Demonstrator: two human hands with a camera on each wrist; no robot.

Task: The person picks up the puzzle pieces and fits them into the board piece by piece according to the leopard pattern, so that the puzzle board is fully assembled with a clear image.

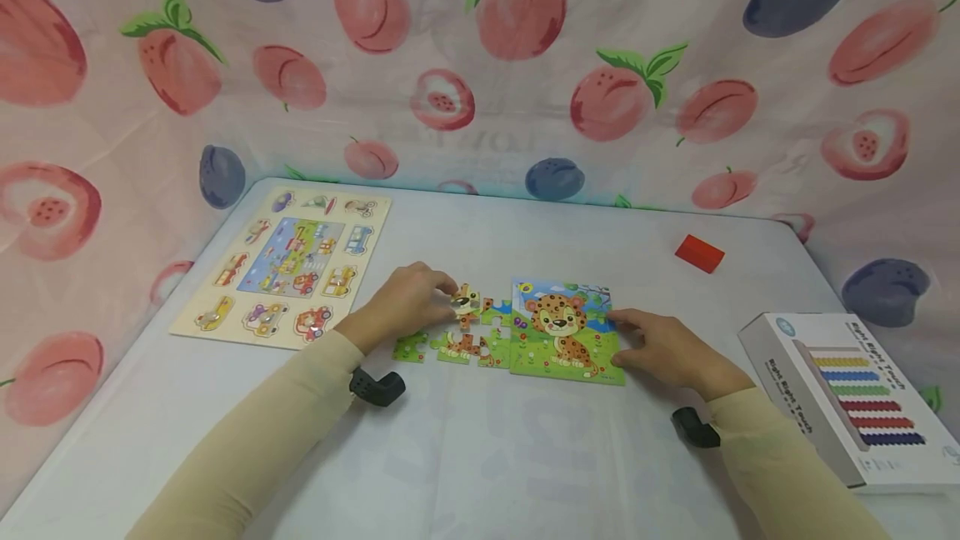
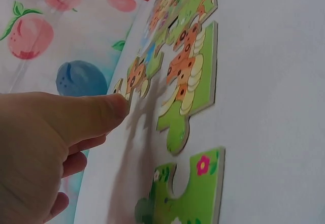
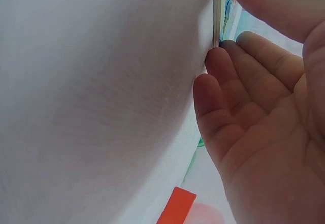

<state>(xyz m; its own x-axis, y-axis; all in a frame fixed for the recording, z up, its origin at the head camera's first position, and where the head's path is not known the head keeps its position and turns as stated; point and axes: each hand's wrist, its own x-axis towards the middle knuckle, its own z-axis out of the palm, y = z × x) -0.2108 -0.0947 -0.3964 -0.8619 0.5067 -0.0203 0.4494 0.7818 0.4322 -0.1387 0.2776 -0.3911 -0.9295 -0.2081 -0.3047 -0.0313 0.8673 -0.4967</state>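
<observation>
My left hand (image 1: 405,300) pinches a jigsaw piece (image 1: 466,302) with spotted-leopard print between thumb and fingers. In the left wrist view that piece (image 2: 136,76) is raised off the table and casts a shadow. Below it lie joined jigsaw pieces (image 2: 190,71) with the leopard's body and paws, and a separate green piece (image 2: 195,188) with a pink flower. Right of them is a square leopard picture board (image 1: 566,336). At the board's right edge rests my right hand (image 1: 667,350), its fingertips touching the edge and its fingers loosely extended.
A wooden vehicle puzzle board (image 1: 258,319) lies at the left. A red block (image 1: 700,253) sits at the back right, and a white box (image 1: 817,407) with coloured strips pictured on it stands at the right edge. A fruit-print curtain (image 1: 480,107) hangs behind the table.
</observation>
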